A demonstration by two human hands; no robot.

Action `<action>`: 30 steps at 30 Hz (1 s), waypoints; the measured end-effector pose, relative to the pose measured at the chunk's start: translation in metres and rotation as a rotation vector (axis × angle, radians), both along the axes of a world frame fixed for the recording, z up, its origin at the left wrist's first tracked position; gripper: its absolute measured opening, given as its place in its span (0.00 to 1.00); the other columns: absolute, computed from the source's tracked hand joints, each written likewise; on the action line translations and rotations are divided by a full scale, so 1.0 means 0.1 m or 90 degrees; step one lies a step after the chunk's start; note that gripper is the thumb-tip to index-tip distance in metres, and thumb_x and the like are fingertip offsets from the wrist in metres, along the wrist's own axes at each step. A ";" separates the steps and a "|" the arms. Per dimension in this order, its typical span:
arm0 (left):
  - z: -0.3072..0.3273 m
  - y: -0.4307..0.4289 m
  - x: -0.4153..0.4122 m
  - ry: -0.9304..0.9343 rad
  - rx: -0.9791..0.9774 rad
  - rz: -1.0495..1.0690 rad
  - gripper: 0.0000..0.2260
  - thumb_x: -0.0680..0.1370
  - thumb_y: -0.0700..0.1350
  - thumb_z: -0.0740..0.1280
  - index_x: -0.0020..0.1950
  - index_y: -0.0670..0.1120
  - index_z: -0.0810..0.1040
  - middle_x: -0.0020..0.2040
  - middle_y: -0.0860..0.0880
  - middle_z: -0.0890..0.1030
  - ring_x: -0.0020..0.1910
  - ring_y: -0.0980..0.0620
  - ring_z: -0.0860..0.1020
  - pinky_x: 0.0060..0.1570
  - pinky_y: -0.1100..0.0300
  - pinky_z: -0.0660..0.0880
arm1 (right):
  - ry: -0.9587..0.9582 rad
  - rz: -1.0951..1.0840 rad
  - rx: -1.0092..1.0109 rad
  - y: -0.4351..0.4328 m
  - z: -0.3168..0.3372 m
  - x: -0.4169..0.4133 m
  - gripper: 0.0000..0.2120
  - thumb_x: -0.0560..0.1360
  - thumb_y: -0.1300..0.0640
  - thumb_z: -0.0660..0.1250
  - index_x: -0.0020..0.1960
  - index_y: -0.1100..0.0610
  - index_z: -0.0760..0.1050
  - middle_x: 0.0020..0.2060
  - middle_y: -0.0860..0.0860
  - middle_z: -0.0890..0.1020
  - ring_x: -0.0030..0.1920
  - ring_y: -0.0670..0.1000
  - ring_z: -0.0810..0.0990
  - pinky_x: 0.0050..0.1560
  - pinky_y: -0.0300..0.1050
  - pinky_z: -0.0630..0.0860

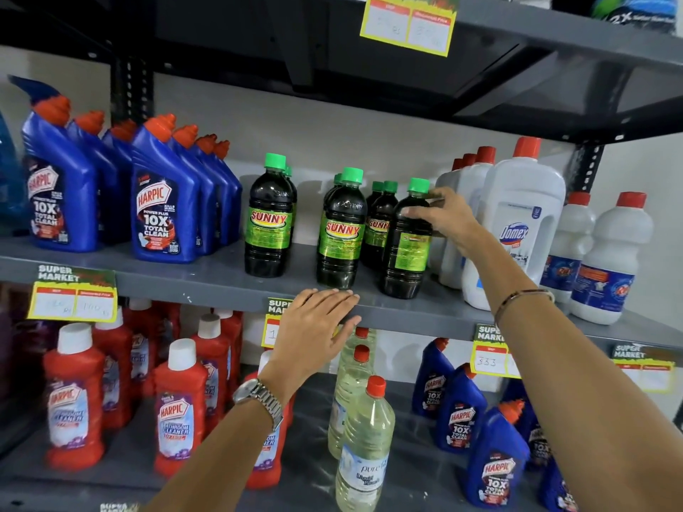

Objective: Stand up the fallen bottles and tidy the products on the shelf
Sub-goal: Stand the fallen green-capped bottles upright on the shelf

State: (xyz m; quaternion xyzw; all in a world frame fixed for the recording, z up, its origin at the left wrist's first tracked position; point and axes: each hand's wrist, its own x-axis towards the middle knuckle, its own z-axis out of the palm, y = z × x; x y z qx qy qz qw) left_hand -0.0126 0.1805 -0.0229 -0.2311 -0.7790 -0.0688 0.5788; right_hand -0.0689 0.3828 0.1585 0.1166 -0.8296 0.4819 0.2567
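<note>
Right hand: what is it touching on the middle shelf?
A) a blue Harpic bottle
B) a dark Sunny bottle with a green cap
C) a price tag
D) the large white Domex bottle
B: the right hand wraps the rightmost Sunny bottle, which stands upright beside the Domex bottle.

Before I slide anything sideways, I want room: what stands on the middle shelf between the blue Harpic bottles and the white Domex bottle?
The head view shows only dark Sunny bottles there, the rightmost held by the right hand.

One head-worn wide-angle view looks forward and slightly down from close range, squarely facing the grey shelf (221, 279) just beyond the left hand (318, 327) and right hand (449, 216).
</note>
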 end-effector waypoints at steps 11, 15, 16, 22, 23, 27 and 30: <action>0.00 0.00 0.00 -0.012 0.008 -0.013 0.14 0.76 0.51 0.64 0.56 0.46 0.81 0.52 0.51 0.84 0.50 0.52 0.81 0.53 0.56 0.75 | -0.003 0.059 -0.078 -0.07 -0.05 0.07 0.18 0.72 0.62 0.64 0.61 0.58 0.69 0.47 0.51 0.76 0.48 0.49 0.76 0.42 0.37 0.72; 0.01 0.00 0.03 -0.014 0.007 -0.010 0.14 0.76 0.51 0.63 0.55 0.46 0.81 0.52 0.51 0.84 0.50 0.52 0.81 0.53 0.56 0.74 | 0.011 0.016 -0.005 -0.01 -0.02 0.06 0.29 0.65 0.52 0.76 0.61 0.58 0.70 0.51 0.53 0.77 0.51 0.51 0.77 0.53 0.45 0.75; 0.01 0.01 0.04 -0.017 0.006 -0.009 0.14 0.76 0.51 0.63 0.55 0.46 0.82 0.52 0.51 0.84 0.51 0.52 0.81 0.53 0.56 0.74 | 0.011 0.005 0.021 0.00 -0.02 0.07 0.32 0.65 0.50 0.76 0.63 0.58 0.68 0.52 0.52 0.76 0.51 0.50 0.76 0.52 0.43 0.73; 0.01 0.01 0.04 -0.024 0.009 -0.005 0.14 0.77 0.51 0.63 0.56 0.46 0.81 0.52 0.50 0.84 0.51 0.52 0.81 0.54 0.56 0.73 | -0.031 0.088 -0.071 -0.05 -0.01 0.09 0.15 0.72 0.62 0.62 0.58 0.56 0.68 0.41 0.49 0.76 0.47 0.50 0.74 0.43 0.39 0.71; 0.01 0.01 0.04 -0.025 0.010 -0.008 0.14 0.77 0.51 0.63 0.56 0.46 0.81 0.52 0.50 0.84 0.51 0.52 0.81 0.54 0.56 0.73 | -0.034 0.089 -0.073 -0.04 -0.02 0.09 0.15 0.72 0.62 0.63 0.58 0.56 0.68 0.42 0.50 0.77 0.47 0.50 0.75 0.44 0.41 0.72; 0.01 0.01 0.04 -0.031 0.013 -0.012 0.14 0.76 0.51 0.64 0.56 0.45 0.81 0.52 0.50 0.84 0.51 0.52 0.81 0.54 0.55 0.74 | -0.040 0.082 -0.025 0.01 -0.03 0.06 0.22 0.70 0.56 0.70 0.61 0.57 0.68 0.52 0.54 0.77 0.51 0.51 0.77 0.47 0.45 0.74; 0.02 0.01 0.05 -0.036 0.014 -0.013 0.14 0.76 0.50 0.64 0.56 0.45 0.81 0.52 0.50 0.84 0.51 0.51 0.81 0.53 0.55 0.74 | -0.039 0.088 -0.017 0.03 -0.05 0.06 0.25 0.70 0.53 0.71 0.64 0.56 0.67 0.54 0.54 0.76 0.53 0.51 0.76 0.43 0.42 0.72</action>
